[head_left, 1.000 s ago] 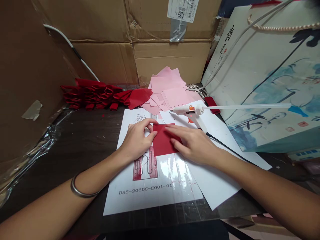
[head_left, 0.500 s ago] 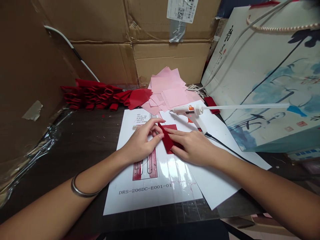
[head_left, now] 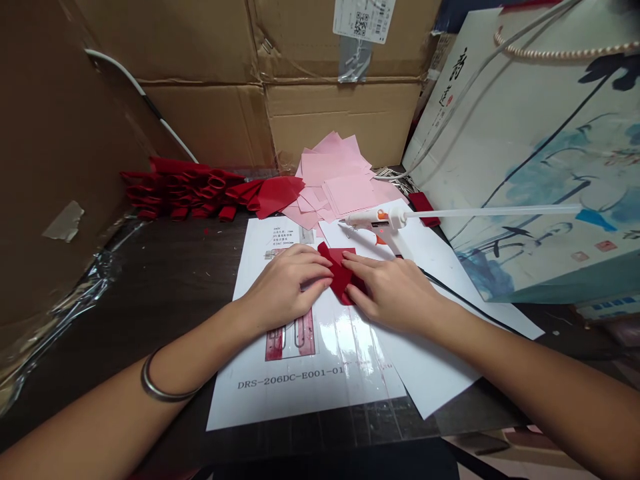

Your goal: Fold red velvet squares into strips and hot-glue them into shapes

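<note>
A small red paper piece (head_left: 341, 270) lies half folded on a laminated white sheet (head_left: 305, 373) on the dark table. My left hand (head_left: 287, 285) presses its left side, fingers curled round the folded edge. From the right, my right hand (head_left: 393, 288) holds the paper down with fingers pressed together on it. A metal bangle sits on my left wrist. Just behind the paper rests a white hot glue gun (head_left: 383, 220) with a long clear glue stick pointing right.
Folded red paper pieces (head_left: 185, 190) are heaped at the back left. Loose pink paper squares (head_left: 340, 180) lie behind the glue gun. Cardboard boxes (head_left: 300, 100) wall the back and left. A painted paper gift bag (head_left: 540, 160) stands at the right.
The flat red square has been folded over from the left into a narrower shape. Both hands have closed in on it, and my left fingers now lie over the fold.
</note>
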A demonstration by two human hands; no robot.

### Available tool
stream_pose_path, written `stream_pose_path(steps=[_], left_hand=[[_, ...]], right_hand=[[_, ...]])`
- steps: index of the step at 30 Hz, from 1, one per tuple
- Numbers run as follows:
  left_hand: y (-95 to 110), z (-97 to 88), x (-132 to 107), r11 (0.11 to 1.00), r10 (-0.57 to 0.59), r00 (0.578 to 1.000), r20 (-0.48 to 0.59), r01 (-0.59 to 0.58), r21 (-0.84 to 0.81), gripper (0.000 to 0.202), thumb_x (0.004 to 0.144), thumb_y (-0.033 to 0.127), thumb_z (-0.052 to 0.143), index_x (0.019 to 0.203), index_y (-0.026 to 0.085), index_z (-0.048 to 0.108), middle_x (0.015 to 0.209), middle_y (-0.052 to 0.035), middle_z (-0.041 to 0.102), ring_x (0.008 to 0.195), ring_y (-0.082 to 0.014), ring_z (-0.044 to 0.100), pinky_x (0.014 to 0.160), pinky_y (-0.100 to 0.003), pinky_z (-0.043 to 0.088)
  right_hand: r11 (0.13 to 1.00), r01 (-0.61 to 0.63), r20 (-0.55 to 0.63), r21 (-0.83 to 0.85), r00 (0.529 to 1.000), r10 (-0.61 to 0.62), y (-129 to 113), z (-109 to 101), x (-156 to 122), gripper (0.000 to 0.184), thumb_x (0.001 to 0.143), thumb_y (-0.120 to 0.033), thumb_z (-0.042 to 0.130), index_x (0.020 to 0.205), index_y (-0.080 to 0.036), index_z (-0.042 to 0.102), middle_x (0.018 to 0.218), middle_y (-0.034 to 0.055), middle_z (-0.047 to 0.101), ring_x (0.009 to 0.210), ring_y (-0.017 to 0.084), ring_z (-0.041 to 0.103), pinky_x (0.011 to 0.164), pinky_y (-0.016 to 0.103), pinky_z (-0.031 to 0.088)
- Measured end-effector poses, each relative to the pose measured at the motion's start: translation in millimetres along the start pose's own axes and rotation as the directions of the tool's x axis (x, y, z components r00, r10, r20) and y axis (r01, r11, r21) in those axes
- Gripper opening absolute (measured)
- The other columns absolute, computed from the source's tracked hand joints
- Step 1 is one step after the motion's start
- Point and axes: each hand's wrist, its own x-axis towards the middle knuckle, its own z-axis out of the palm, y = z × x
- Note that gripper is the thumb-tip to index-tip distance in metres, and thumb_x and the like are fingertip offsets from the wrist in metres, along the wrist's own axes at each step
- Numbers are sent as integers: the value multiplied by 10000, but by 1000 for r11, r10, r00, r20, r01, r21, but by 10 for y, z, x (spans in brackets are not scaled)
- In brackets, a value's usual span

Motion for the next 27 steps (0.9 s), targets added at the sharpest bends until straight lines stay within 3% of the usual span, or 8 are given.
stream_pose_path(steps=[3,8,12,17,20,23,27], left_hand=[[39,6,7,999,-14,1000,-9,15,44,202,916,222,543,879,215,741,1023,-36,750,1133,-266,574,961,-444,449],[120,75,41,991,-66,997,-41,70,114,175,902,281,574,920,195,725,981,-61,751,1006,-254,652,914,-425,467],[144,155,58,976,-104,993,-52,112,189,136,863,280,614,923,181,688,993,-79,739,985,-274,654,894,-446,470],[80,172,33,995,-66,998,-4,66,74,234,869,242,608,1095,195,641,1121,-69,718,1065,-247,649,1010,-475,438],[36,129,18,1000,-18,997,80,20,-23,274,898,205,556,1165,220,613,1223,-51,685,1189,-220,603,1145,-517,313],[32,78,16,998,7,987,162,3,-63,278,907,174,518,1159,220,625,1269,-39,664,1303,-225,516,1186,-555,225],[73,49,16,999,-9,995,104,6,32,241,884,181,537,1042,206,718,1386,-56,577,1397,-306,370,1152,-588,260]], right_hand=[[998,21,24,56,999,-22,24,-18,12,357,912,-272,455,1207,-193,640,1115,72,732,783,254,702,604,360,460],[987,39,85,158,995,-53,90,-50,-13,333,914,-261,475,1206,-227,632,1164,51,712,874,256,702,695,382,517],[982,49,26,181,998,-55,92,-37,-83,367,922,-258,473,1257,-222,618,1236,57,684,915,265,708,732,401,536],[991,-1,28,137,1000,-3,62,-48,-140,363,932,-319,471,1251,-250,631,1156,44,723,870,262,716,658,392,528],[991,-23,65,131,998,15,74,-64,-146,394,934,-331,465,1304,-272,588,1181,39,712,896,268,714,664,398,530],[992,-19,89,122,996,8,93,-64,-146,407,941,-326,441,1323,-268,571,1205,43,703,896,275,716,686,409,532],[994,-12,58,107,998,5,96,-51,-148,394,933,-315,450,1292,-247,597,1226,49,696,856,273,723,664,406,529]])
